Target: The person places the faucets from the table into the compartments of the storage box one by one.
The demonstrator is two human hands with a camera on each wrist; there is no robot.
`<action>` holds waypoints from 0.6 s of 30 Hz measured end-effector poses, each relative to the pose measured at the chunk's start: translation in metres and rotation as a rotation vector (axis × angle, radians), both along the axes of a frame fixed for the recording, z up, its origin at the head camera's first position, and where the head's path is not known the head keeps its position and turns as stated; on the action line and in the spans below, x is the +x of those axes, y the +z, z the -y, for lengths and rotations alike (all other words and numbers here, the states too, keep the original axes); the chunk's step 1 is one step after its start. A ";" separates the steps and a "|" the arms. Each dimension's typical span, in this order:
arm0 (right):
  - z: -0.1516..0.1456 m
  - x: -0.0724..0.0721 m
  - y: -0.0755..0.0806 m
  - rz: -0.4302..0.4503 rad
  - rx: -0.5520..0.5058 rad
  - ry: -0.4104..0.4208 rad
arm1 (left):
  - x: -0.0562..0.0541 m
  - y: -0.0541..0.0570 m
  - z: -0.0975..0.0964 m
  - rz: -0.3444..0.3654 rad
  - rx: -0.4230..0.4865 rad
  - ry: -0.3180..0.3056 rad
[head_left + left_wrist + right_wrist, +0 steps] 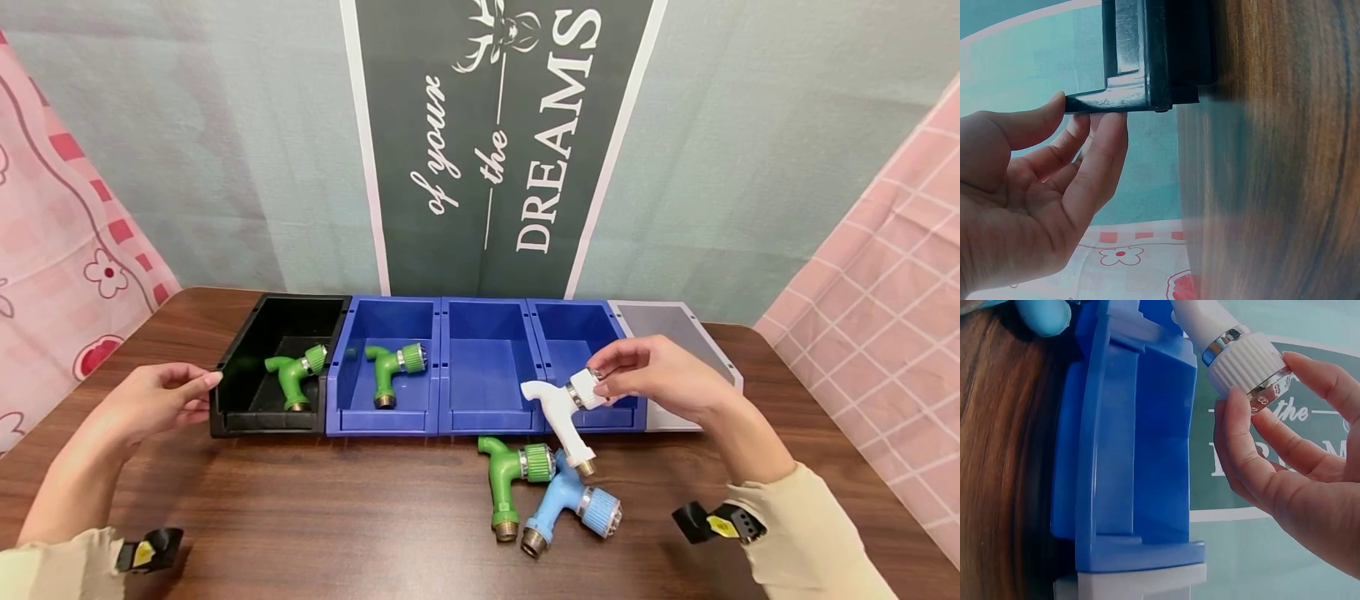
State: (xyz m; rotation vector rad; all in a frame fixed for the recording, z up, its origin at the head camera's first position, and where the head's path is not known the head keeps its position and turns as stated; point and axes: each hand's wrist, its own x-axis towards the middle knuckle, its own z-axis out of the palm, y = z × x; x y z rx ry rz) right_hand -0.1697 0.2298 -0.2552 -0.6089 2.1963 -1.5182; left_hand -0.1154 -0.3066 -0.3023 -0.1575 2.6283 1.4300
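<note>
My right hand (660, 375) pinches a white faucet (558, 412) by its ribbed knob (1249, 365), holding it tilted above the front of the right-hand blue bin (573, 321). At the left end of the row, my left hand (161, 398) grips the side edge of a black bin (225, 421), thumb on the rim and fingers against the outer wall. A green faucet (292, 379) lies in the black bin, and another green faucet (386, 375) in the left blue bin (382, 423). On the table, a green faucet (502, 487) lies beside a light blue faucet (558, 504).
A middle blue bin (491, 367) and a grey bin (675, 329) complete the row of joined bins on the brown wooden table (337, 517). Behind hangs a green curtain (285, 150) with lettering; patterned pink cloths (67, 217) hang at both sides.
</note>
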 end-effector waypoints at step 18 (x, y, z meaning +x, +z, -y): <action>0.025 -0.009 0.004 0.040 0.011 -0.052 | -0.001 0.000 0.000 0.003 0.000 0.001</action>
